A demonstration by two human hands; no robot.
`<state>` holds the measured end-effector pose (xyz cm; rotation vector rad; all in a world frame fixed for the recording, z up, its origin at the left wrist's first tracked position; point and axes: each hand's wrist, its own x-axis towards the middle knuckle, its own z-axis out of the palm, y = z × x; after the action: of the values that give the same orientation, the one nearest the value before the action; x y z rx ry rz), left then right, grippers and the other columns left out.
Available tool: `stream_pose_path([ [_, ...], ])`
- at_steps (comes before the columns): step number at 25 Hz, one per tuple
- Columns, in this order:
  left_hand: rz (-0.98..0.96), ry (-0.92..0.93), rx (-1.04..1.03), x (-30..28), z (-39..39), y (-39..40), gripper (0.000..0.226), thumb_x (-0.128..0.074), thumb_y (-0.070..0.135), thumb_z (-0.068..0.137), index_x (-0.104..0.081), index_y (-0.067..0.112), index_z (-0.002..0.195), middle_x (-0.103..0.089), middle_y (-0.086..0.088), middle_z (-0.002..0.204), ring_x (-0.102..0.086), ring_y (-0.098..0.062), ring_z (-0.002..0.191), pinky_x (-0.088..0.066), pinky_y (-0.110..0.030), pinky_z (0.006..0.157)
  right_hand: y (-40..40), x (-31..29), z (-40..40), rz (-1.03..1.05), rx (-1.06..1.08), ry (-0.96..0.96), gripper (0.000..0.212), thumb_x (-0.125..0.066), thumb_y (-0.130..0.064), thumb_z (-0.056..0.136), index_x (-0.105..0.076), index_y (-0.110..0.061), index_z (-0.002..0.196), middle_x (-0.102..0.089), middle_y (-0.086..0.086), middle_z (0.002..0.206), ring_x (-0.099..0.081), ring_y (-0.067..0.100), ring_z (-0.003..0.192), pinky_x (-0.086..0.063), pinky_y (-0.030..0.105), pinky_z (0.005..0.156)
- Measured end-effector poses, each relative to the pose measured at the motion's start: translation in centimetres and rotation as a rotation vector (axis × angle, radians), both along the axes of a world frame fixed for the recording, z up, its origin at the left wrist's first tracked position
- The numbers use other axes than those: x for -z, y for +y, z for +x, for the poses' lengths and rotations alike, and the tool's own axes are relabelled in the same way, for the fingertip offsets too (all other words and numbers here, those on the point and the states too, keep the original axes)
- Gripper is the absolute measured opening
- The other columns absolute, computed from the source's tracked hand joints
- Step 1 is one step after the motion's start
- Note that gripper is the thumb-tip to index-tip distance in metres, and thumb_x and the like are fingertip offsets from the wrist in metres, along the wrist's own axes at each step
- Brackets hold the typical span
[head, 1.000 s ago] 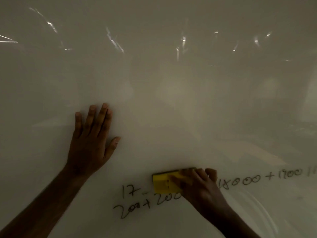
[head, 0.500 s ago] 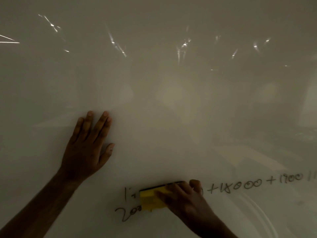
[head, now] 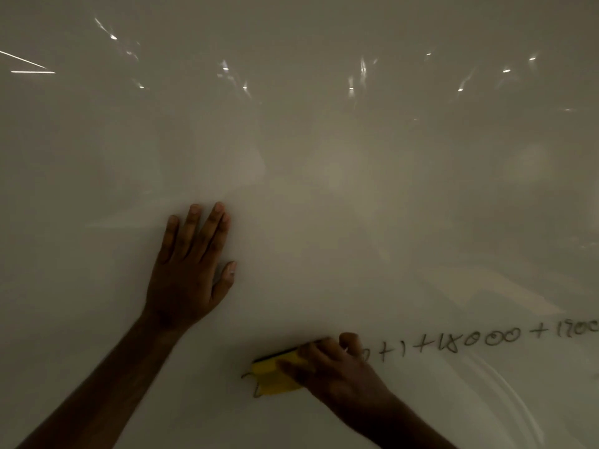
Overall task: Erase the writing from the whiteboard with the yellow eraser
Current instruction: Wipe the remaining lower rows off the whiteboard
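So the right hand point(head: 337, 374) is wrapped around the yellow rectangular eraser point(head: 270, 379) with a dark strip on its top edge, pressing it flat on the glossy white whiteboard point(head: 324, 189). Black handwritten numbers point(head: 479, 343) run off to the right of that grip, with a few ink squiggles poking out at the eraser's left edge. Up and to the left, the left hand point(head: 189, 273) lies spread flat on the board, holding nothing.
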<state>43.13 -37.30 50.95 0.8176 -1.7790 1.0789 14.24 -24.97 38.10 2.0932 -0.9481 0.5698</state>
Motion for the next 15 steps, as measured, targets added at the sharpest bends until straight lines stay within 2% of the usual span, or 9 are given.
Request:
stream_pose_path([
  [3, 0.014, 0.022, -0.015, 1.5, -0.1, 0.1, 0.077, -0.041, 0.042, 0.107, -0.020, 0.004, 0.171, -0.021, -0.015, 0.179, -0.004, -0.033, 0.169, -0.006, -0.057, 0.136, 0.9, -3.4, -1.3, -0.069, 0.052, -0.044, 0.051, -0.065, -0.033, 0.100, -0.053, -0.038, 0.149, -0.064, -0.006, 0.121, -0.062, 0.022, 0.100, -0.029, 0.040, 0.081],
  [6, 0.024, 0.029, -0.015, 2.0, -0.2, 0.0, 0.077, -0.040, 0.042, 0.108, -0.020, 0.003, 0.171, -0.022, -0.017, 0.178, -0.002, -0.032, 0.169, -0.005, -0.057, 0.136, -0.5, -5.8, 1.4, -0.111, 0.069, -0.144, 0.050, -0.063, -0.034, 0.101, -0.051, -0.038, 0.150, -0.061, -0.006, 0.120, -0.056, 0.021, 0.097, -0.032, 0.041, 0.083],
  [9, 0.027, 0.031, -0.010, 2.1, 0.0, 0.1, 0.075, -0.038, 0.042, 0.109, -0.019, 0.005, 0.171, -0.023, -0.016, 0.178, -0.002, -0.031, 0.169, -0.005, -0.056, 0.136, -1.3, -1.9, 4.5, -0.006, -0.011, -0.018, 0.049, -0.057, -0.030, 0.103, -0.048, -0.036, 0.151, -0.060, -0.005, 0.120, -0.057, 0.021, 0.098, -0.036, 0.042, 0.085],
  [11, 0.031, 0.030, -0.005, 2.4, 0.2, 0.0, 0.075, -0.039, 0.041, 0.109, -0.018, 0.006, 0.172, -0.022, -0.015, 0.178, -0.003, -0.030, 0.169, -0.005, -0.056, 0.136, -0.9, 0.9, 3.4, 0.061, -0.030, 0.095, 0.048, -0.055, -0.028, 0.100, -0.051, -0.036, 0.148, -0.061, -0.004, 0.117, -0.059, 0.021, 0.095, -0.037, 0.042, 0.085],
  [13, 0.026, 0.030, 0.003, 2.6, 0.1, 0.1, 0.074, -0.038, 0.041, 0.110, -0.018, 0.006, 0.172, -0.020, -0.014, 0.179, -0.001, -0.030, 0.169, -0.005, -0.055, 0.136, 0.0, 1.0, 1.4, 0.065, -0.028, 0.138, 0.049, -0.057, -0.028, 0.097, -0.054, -0.036, 0.145, -0.063, -0.003, 0.116, -0.061, 0.022, 0.093, -0.034, 0.041, 0.085],
  [15, 0.027, 0.037, 0.009, 2.7, 0.0, 0.0, 0.074, -0.037, 0.042, 0.111, -0.017, 0.006, 0.172, -0.017, -0.011, 0.179, -0.001, -0.029, 0.169, -0.004, -0.055, 0.136, 0.5, -0.9, 0.2, 0.030, 0.000, 0.096, 0.051, -0.059, -0.026, 0.098, -0.051, -0.035, 0.148, -0.063, -0.002, 0.119, -0.061, 0.023, 0.097, -0.031, 0.041, 0.085],
])
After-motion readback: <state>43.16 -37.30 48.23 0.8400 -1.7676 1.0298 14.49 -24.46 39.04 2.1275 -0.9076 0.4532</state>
